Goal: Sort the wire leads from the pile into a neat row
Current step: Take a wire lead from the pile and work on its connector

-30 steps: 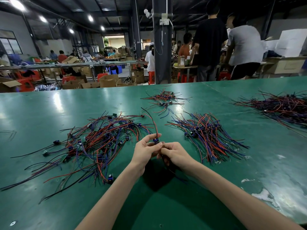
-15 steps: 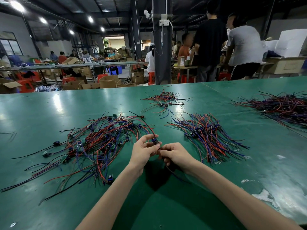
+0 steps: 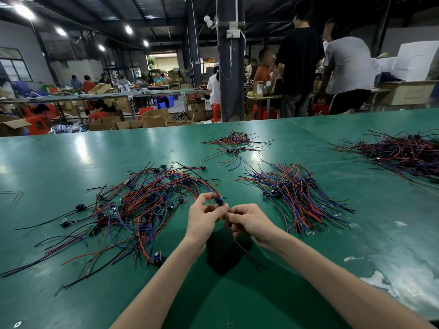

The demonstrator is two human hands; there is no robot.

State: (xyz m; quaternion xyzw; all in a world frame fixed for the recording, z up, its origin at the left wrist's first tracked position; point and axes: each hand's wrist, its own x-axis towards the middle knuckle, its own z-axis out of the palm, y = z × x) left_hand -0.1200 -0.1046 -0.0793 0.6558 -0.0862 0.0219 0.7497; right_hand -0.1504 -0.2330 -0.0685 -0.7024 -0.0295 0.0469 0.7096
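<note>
A tangled pile of red, blue and black wire leads (image 3: 133,210) with small circuit boards lies on the green table (image 3: 71,157), left of my hands. To the right lies a tidier bundle of leads (image 3: 294,195), laid side by side. My left hand (image 3: 202,219) pinches the small blue part of one wire lead (image 3: 219,201) at its fingertips. My right hand (image 3: 249,222) touches it and grips the same lead's dark wires (image 3: 240,245), which hang below the hand toward me.
A small heap of leads (image 3: 234,143) lies farther back in the middle, and a large dark heap (image 3: 403,153) at the far right. Beyond the table's far edge stand a pillar (image 3: 231,67), people, cardboard boxes and red stools.
The lead's long red wire that arched up behind my left hand has dropped down onto the pile. Both hands stay together in the same spot, fingers working the lead.
</note>
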